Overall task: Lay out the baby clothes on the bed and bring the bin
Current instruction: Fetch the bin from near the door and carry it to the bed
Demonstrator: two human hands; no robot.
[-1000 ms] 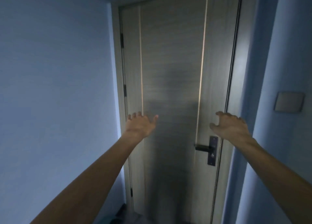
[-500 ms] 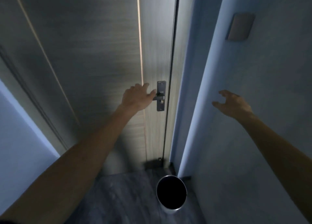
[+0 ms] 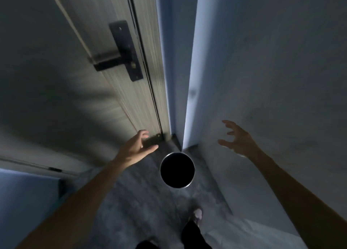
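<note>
Both hands are spread and hold nothing: left hand (image 3: 138,147) and right hand (image 3: 237,140) reach down, with the bin (image 3: 177,170) (round, dark inside) on the floor (image 3: 131,201) between them.

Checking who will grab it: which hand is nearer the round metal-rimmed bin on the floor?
Left. The left hand hovers open just up-left of the round metal-rimmed bin; the right hand is open farther off, up-right by the wall.

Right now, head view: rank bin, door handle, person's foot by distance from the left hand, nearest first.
From the left hand:
1. Bin: on the floor just to the hand's right, by the wall corner.
2. Foot: lower right, on the floor behind the bin.
3. Door handle: well above the hand, on the door.
Foot and handle are close in the image; that order is tentative.
</note>
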